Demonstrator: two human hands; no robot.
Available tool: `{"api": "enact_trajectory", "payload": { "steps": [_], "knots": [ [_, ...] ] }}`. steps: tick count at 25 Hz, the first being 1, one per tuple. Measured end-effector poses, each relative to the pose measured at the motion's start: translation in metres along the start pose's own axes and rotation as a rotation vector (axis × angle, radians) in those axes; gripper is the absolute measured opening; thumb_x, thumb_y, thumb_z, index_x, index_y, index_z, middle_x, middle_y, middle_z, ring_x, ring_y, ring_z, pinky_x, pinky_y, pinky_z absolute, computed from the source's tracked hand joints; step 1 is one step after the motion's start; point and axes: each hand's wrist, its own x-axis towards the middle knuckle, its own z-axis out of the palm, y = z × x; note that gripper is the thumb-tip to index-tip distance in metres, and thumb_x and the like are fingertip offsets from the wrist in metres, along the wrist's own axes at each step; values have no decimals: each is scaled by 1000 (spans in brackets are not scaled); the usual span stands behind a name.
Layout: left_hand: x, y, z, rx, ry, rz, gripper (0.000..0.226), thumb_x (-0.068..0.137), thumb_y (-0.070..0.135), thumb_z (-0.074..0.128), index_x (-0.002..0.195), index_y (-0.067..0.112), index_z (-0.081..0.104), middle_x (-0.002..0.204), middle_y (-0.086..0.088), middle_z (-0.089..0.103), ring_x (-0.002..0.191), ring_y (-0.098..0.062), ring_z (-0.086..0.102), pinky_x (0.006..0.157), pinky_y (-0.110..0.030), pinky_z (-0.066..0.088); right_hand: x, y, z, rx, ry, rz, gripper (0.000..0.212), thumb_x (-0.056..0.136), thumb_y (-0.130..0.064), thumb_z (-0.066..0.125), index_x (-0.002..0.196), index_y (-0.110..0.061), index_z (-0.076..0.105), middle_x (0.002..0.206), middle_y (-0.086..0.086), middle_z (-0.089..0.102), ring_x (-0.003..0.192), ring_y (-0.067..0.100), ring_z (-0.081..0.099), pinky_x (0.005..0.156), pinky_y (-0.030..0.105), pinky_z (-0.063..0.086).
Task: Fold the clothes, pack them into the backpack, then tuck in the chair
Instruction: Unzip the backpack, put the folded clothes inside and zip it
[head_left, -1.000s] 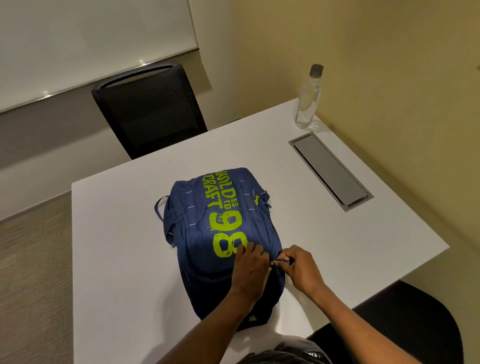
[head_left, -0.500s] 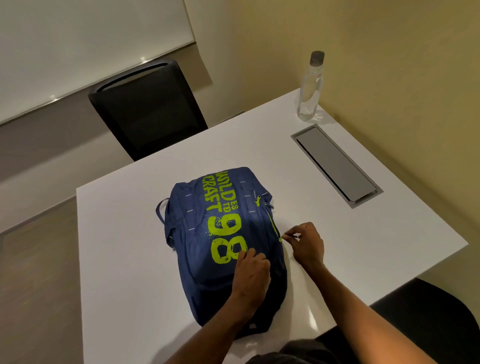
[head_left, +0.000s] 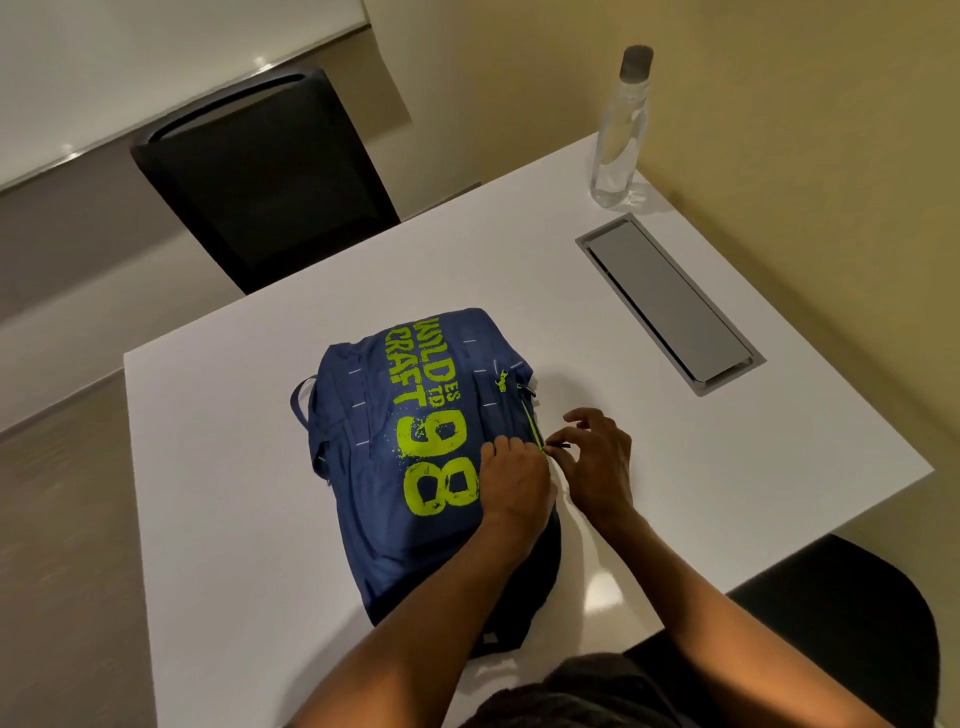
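- Hands: the left hand (head_left: 514, 480) lies on the backpack (head_left: 405, 467), fingers curled onto the cloth just left of the side zip (head_left: 534, 418). The right hand (head_left: 597, 457) pinches the pull (head_left: 558, 446) between thumb and forefinger, its other fingers spread. The two hands almost touch.
- Backpack: it lies flat and print up, toward the near edge of the table. No clothes show outside it, so packing looks done and the zip seems the step in hand.
- Risk: cloth could catch in the zip teeth if the left hand lets the seam go slack, and a hard tug would then jam the slider.
- Risk: with too light a hold, a pull could drag the whole backpack across the smooth top.
- Risk: a wide sweep of the right arm might topple the bottle (head_left: 621, 130). It is tall and narrow, though well apart at the far right corner.
- Table (head_left: 234, 467): white and glossy, with a grey hatch (head_left: 670, 301) set flush on the right.
- Room: a black near chair (head_left: 857, 613) stands at the near right and a far chair (head_left: 270, 176) at the far edge. There is a yellow wall (head_left: 831, 104) on the right and a white board (head_left: 130, 52) at the far left.
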Motion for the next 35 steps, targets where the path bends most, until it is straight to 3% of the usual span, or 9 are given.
{"api": "enact_trajectory", "payload": {
  "steps": [5, 9, 15, 21, 25, 27, 31, 33, 35],
  "knots": [
    [10, 2, 1, -57, -58, -15, 22, 99, 27, 55, 103, 15, 72, 100, -6, 72, 103, -28, 60, 96, -41, 42, 11, 9, 0, -55, 14, 92, 2, 87, -32, 81, 89, -31, 80, 126, -6, 63, 116, 17, 57, 100, 41, 34],
    [16, -6, 1, -174, -93, -66, 27, 101, 32, 52, 93, 15, 71, 96, -6, 72, 98, -27, 61, 93, -42, 41, 34, 2, 18, -82, -5, 118, 1, 87, -33, 81, 88, -33, 80, 124, -9, 61, 118, 14, 53, 99, 36, 22],
    [21, -14, 2, -305, -149, -80, 28, 99, 35, 56, 79, 18, 64, 77, -2, 61, 82, -24, 53, 94, -42, 44, 95, -11, 32, -109, 26, 125, 4, 87, -31, 81, 90, -30, 80, 119, -8, 61, 113, 15, 52, 95, 31, 18],
    [25, -21, 3, -384, -169, -55, 31, 100, 36, 57, 74, 19, 56, 81, -6, 69, 83, -26, 62, 89, -43, 51, 134, -28, 48, -190, -56, 110, 4, 88, -28, 80, 92, -27, 81, 108, -5, 68, 105, 22, 58, 96, 38, 30],
    [27, -30, 4, -444, -241, -7, 30, 97, 38, 61, 76, 18, 59, 81, -7, 70, 81, -27, 64, 81, -42, 54, 117, -33, 51, 4, -68, 174, 8, 95, -26, 69, 97, -21, 76, 104, 1, 73, 92, 23, 68, 87, 43, 54],
    [25, -33, -3, -600, -240, -13, 25, 98, 34, 64, 81, 15, 63, 82, -3, 69, 78, -22, 63, 74, -35, 50, 109, -38, 47, 86, -28, 187, 8, 96, -25, 66, 98, -21, 72, 102, -1, 73, 90, 20, 67, 81, 43, 57],
    [20, -58, -19, -895, 71, -92, 7, 97, 22, 68, 99, 17, 72, 97, 4, 70, 85, -7, 61, 74, -18, 46, 100, -63, 36, 174, 13, 149, 17, 98, -24, 60, 115, -20, 62, 98, -3, 69, 87, 20, 65, 78, 44, 59],
    [20, -83, -23, -945, 251, -154, 10, 95, 21, 70, 105, 19, 72, 103, 7, 69, 97, -10, 61, 87, -29, 51, 97, -74, 36, 203, -24, 98, 26, 98, -27, 61, 122, -20, 56, 102, -3, 67, 88, 19, 64, 79, 45, 58],
    [19, -115, -22, -926, 354, -267, 22, 93, 24, 71, 114, 22, 68, 115, 7, 67, 114, -17, 60, 108, -44, 45, 91, -88, 35, 227, -61, 58, 38, 95, -35, 64, 128, -20, 53, 111, -2, 64, 95, 18, 63, 82, 43, 57]
  ]
}}
